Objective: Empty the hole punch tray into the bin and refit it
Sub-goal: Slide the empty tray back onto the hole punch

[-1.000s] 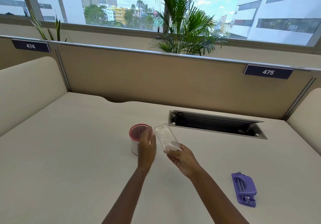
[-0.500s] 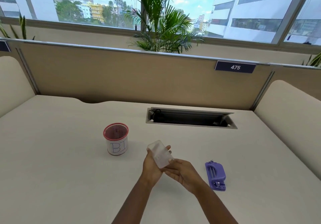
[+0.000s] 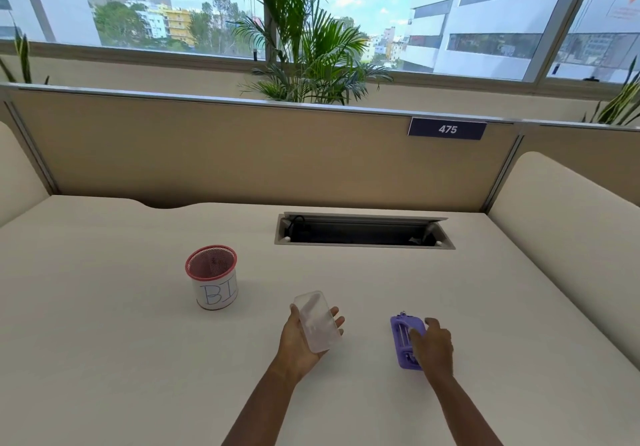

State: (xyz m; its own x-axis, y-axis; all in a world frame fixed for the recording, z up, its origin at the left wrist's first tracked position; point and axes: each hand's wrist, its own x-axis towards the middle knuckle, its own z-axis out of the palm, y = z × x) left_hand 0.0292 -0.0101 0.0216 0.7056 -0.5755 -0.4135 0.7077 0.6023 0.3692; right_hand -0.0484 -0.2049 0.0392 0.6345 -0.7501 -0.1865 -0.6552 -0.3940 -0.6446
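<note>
On the bench, the right hand (image 3: 431, 345) has left the clear tray (image 3: 317, 324) and now rests fingers-apart on the purple hole punch (image 3: 405, 341); refitting looks next. The left hand (image 3: 301, 336) alone cradles the tray, seemingly empty. The bin (image 3: 212, 276), well left, shows no visible contents.

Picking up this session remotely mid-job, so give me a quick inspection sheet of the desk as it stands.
Surface: pale desk, no scraps seen.
Job's things: clear tray off the punch; purple hole punch lying on the desk; red-rimmed bin upright, left of the tray.
Clutter: nothing seen.
Grippers: left hand holds the tray; right hand rests on the punch, grip unclear.
Cables: dark cable in the open cable hatch.
Surroundings: partition with 475 label, palm, windows.
</note>
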